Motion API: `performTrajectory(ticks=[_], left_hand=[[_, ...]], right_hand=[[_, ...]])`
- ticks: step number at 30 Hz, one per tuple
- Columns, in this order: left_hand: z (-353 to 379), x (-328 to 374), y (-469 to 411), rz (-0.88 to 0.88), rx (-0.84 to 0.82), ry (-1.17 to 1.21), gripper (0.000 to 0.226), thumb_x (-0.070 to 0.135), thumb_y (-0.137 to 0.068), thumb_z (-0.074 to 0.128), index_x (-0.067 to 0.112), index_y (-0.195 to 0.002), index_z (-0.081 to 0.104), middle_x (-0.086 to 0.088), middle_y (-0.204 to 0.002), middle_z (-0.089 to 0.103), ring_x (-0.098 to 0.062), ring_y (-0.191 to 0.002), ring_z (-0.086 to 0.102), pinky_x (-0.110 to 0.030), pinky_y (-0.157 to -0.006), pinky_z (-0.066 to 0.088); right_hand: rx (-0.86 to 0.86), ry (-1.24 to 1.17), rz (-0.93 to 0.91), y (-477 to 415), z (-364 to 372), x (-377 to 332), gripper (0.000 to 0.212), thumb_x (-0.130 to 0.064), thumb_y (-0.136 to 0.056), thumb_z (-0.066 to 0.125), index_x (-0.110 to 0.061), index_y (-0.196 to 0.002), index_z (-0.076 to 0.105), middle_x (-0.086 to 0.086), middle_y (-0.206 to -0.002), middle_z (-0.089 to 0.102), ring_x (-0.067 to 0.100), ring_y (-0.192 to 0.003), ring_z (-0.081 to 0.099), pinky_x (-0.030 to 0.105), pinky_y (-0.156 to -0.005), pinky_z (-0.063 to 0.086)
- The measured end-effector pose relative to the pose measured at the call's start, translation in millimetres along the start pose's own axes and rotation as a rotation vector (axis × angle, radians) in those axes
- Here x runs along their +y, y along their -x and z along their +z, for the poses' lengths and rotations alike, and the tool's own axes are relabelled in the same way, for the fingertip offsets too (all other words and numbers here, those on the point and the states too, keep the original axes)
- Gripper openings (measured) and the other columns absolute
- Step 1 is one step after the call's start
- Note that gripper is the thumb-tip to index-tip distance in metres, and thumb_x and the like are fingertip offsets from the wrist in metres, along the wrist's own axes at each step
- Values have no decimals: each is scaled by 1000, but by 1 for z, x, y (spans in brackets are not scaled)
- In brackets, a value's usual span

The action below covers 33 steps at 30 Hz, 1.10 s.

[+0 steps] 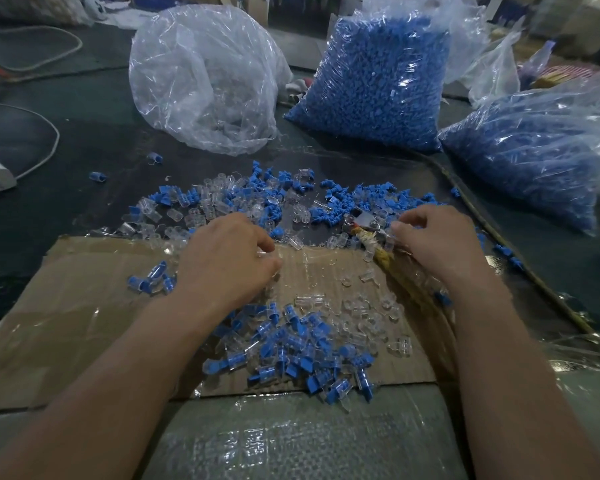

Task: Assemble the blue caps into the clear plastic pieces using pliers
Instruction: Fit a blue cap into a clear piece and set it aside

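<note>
Dark table (84, 140) is carrying bags of caps (378, 81) and clear pieces (205, 81). Both are littering the cardboard (66, 306). Pliers (362, 221) are lying beside the right hand (433, 240), grip unclear. Left hand (229, 258) is pinching a clear piece (268, 253).

Dim light is cast over a dark grey-green counter (84, 109). A flattened brown cardboard sheet (66, 306) is laid on it; a white cord (57, 133) is looped at far left.

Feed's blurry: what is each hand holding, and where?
Left hand pinches a clear piece, which part unclear. Right hand: cannot tell. Pliers lie beside it.
</note>
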<state>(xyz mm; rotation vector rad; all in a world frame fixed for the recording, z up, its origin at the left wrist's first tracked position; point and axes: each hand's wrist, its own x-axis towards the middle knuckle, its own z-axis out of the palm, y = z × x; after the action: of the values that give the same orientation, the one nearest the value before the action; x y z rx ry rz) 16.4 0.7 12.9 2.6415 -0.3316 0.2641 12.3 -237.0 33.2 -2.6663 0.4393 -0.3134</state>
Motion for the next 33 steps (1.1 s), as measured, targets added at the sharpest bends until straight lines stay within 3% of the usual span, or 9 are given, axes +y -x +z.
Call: performTrajectory(ticks=[4,9,13,16,18,21,24,29,33], left_hand=[[-1,0,-2,-7,-46,-16,18,40,-84,61,27,-91,72,10,-91,49,-6,-83,41,-24,-70,32],[-2,1,-1,4,-82,39,16,35,-86,60,23,-76,65,15,-77,40,-7,-82,42,-25,-76,32],[-3,5,1,-2,7,199,22,27,-89,56,26,-68,50,14,-71,45,-6,-69,46,-27,-72,39],[-5,4,0,-18,99,294,15,23,-91,54,22,-77,51,12,-68,50,-1,-65,48,-23,-59,38],[-6,4,0,-20,119,338,11,21,-91,55,20,-79,53,12,-68,51,-2,-66,50,-19,-59,38],[-8,4,0,-7,162,364,6,15,-89,57,16,-87,62,16,-66,51,2,-65,50,-12,-60,34],[-9,4,0,-19,198,374,11,8,-87,58,11,-94,67,9,-73,58,1,-65,51,-7,-63,33],[-11,3,2,3,200,347,13,2,-82,63,12,-86,68,15,-69,51,8,-65,48,-3,-58,35],[-12,4,3,36,233,337,8,9,-79,68,16,-82,71,11,-70,50,4,-64,44,-8,-58,32]], right_hand=[[113,-38,-112,3,4,-7,21,-30,-88,58,-17,-102,67,1,-110,62,6,-90,45,26,-79,34],[101,-60,-256,9,7,-22,17,-28,-87,60,-17,-98,67,-10,-93,50,3,-91,42,22,-84,29],[10,-100,-351,12,13,-39,18,-27,-87,60,-15,-99,68,-9,-93,52,3,-89,44,20,-81,30],[-110,-43,-445,11,19,-58,21,-28,-89,57,-16,-103,67,-10,-92,50,3,-86,44,20,-76,31],[-215,21,-503,8,25,-73,20,-28,-90,56,-16,-101,67,-9,-88,51,6,-81,47,21,-68,32],[-335,122,-502,0,40,-92,19,-26,-91,53,-14,-94,68,-3,-85,59,12,-78,54,22,-63,34],[-355,193,-475,-5,55,-104,23,-28,-91,53,-12,-79,64,1,-75,58,16,-71,52,26,-59,38],[-303,201,-410,-8,70,-109,19,-31,-85,62,-12,-91,64,2,-87,62,18,-80,57,34,-73,49],[-255,126,-418,-7,64,-106,10,-26,-82,67,-16,-83,64,1,-90,66,16,-81,58,34,-76,50]])
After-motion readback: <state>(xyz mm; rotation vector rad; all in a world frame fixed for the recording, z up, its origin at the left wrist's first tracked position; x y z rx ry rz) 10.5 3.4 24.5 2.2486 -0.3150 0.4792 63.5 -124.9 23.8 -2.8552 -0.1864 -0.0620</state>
